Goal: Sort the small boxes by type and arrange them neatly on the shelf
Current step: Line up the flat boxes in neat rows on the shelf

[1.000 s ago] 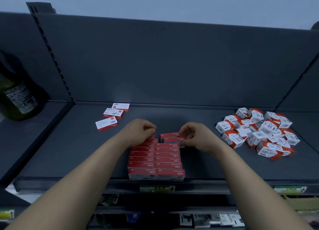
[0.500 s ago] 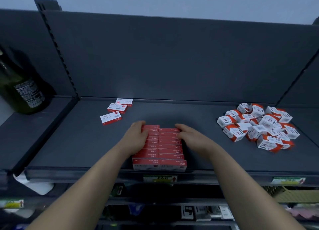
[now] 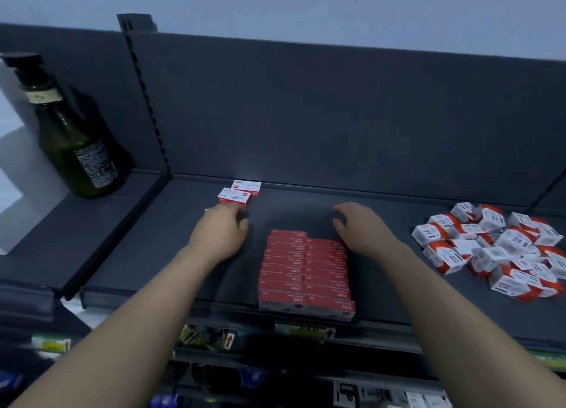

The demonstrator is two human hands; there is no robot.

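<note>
Red stack (image 3: 304,269) flanked by loosely curled hands: right hand (image 3: 358,230), one o'clock, empty; left hand (image 3: 220,231), ten o'clock, grip unclear.

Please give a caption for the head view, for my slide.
On the shelf, the left hand and right hand flank two neat rows of red boxes; a jumbled pile lies at right.

Dim bluish light, faint glare on the back panel (image 3: 248,166), white boxes (image 3: 505,242) motion-blurred, wide-angle bowing at the edges.
</note>
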